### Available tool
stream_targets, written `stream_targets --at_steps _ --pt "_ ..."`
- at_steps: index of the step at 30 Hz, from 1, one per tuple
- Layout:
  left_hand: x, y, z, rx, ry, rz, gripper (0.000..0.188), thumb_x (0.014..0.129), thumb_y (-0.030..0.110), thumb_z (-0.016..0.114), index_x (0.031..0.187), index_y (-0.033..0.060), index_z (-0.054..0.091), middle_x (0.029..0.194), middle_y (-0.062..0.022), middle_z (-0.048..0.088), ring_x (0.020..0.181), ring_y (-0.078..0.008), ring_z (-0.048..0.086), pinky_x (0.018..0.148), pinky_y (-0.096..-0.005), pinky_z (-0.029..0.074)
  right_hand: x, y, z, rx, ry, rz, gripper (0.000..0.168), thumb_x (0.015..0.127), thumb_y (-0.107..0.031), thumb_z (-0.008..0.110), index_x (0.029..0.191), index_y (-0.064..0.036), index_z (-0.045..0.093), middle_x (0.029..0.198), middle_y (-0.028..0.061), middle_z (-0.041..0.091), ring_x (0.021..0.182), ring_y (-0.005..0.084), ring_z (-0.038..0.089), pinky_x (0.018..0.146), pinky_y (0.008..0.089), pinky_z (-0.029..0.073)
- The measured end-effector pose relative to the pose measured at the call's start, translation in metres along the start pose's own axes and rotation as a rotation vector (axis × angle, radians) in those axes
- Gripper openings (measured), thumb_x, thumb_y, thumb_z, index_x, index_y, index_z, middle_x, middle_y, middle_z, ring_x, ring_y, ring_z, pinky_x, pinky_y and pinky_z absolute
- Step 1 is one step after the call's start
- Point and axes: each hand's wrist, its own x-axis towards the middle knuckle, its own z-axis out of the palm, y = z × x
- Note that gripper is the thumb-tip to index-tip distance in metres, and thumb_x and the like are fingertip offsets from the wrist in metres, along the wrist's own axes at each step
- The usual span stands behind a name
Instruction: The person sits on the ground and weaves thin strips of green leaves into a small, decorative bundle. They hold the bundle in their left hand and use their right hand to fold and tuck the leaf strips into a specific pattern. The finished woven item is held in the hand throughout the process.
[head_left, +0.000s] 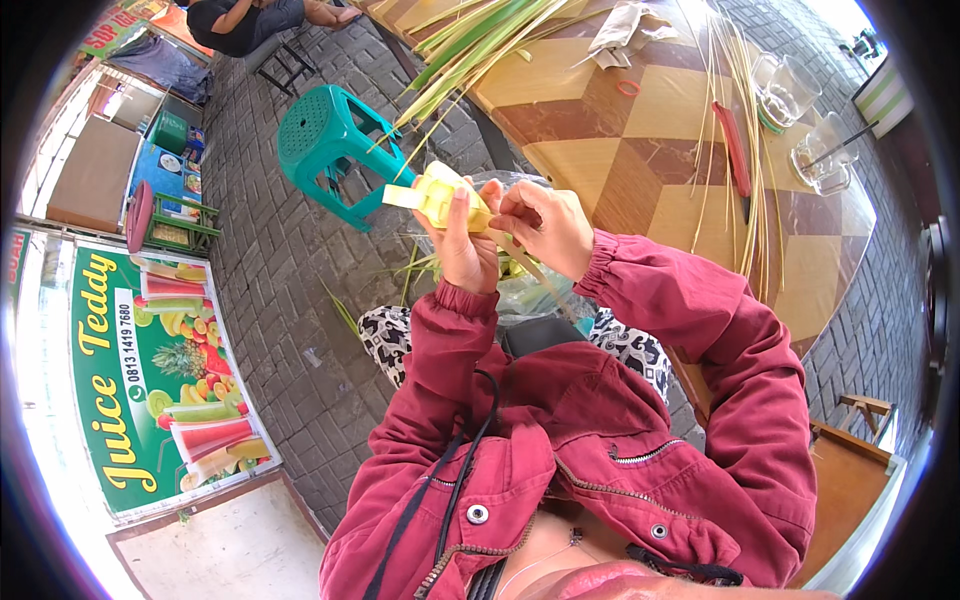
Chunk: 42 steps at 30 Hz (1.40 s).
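Observation:
A woven pouch of pale yellow palm leaf (436, 196) is held up in my left hand (466, 255), the thumb lying across its woven face. A short leaf end sticks out to the pouch's left. My right hand (555, 225) pinches at the pouch's right edge, fingertips closed on a narrow palm-leaf strip (534, 268). That strip hangs down towards my lap; its exact join with the pouch is hidden by my fingers. Beneath my hands a clear plastic bag (521, 300) holds more yellow-green leaf pieces, partly covered by my hands and sleeves.
To the right stands a patterned table (667, 172) bearing long palm leaves (480, 45), thin leaf strips (750, 247), a red-handled knife (733, 150), a rubber band (628, 88) and glass mugs (825, 154). A green plastic stool (307, 124) is ahead left. Someone sits beyond it (225, 30).

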Motion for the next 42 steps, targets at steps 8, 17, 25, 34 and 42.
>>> stream_targets --at_steps 8,17,25,34,42 --pt "0.017 0.022 -0.009 -0.039 -0.018 0.087 0.048 0.084 0.007 0.057 0.122 0.023 0.033 0.102 -0.007 0.048 0.074 -0.0188 0.051 0.075 -0.039 0.048 -0.004 -0.002 0.005 -0.047 -0.156 -0.06 0.008 0.078 -0.008 0.062 0.079 -0.001 0.058 0.065 0.0123 0.061 0.056 0.0233 0.06 0.053 0.0315 0.045" --pt "0.034 0.047 -0.036 0.026 -0.124 -0.006 0.056 0.084 0.048 0.055 0.118 0.006 0.043 0.107 -0.0102 0.052 0.088 -0.0227 0.052 0.088 -0.0427 0.042 -0.005 0.007 0.012 0.002 -0.216 -0.216 0.028 0.081 -0.029 0.063 0.086 -0.002 0.056 0.08 0.0113 0.057 0.073 0.0254 0.057 0.064 0.0349 0.044" --pt "0.005 -0.016 -0.026 0.125 -0.303 -0.175 0.063 0.086 0.057 0.042 0.132 0.0162 0.031 0.12 -0.0127 0.048 0.105 -0.0291 0.053 0.086 -0.0433 0.045 -0.008 0.022 0.015 0.057 -0.231 0.2 0.02 0.09 -0.018 0.048 0.083 0.0 0.051 0.059 0.0133 0.055 0.051 0.0291 0.058 0.046 0.0381 0.042" --pt "0.014 0.011 0.0 -0.116 -0.165 -0.232 0.043 0.087 0.046 0.049 0.112 0.0114 0.045 0.087 -0.0048 0.05 0.06 -0.0119 0.048 0.081 -0.036 0.043 -0.014 0.007 0.017 -0.403 -0.057 -0.185 0.012 0.086 -0.016 0.052 0.082 -0.005 0.049 0.056 0.0153 0.053 0.05 0.0333 0.054 0.043 0.0411 0.04" --pt "0.022 0.025 -0.01 -0.309 -0.246 -0.357 0.05 0.084 0.045 0.054 0.118 0.0089 0.045 0.102 -0.0132 0.053 0.068 -0.0163 0.054 0.072 -0.0345 0.051 -0.018 0.008 0.018 -0.307 -0.165 -0.131 0.019 0.087 -0.022 0.052 0.081 -0.004 0.051 0.065 0.017 0.055 0.06 0.0328 0.056 0.052 0.0398 0.043"
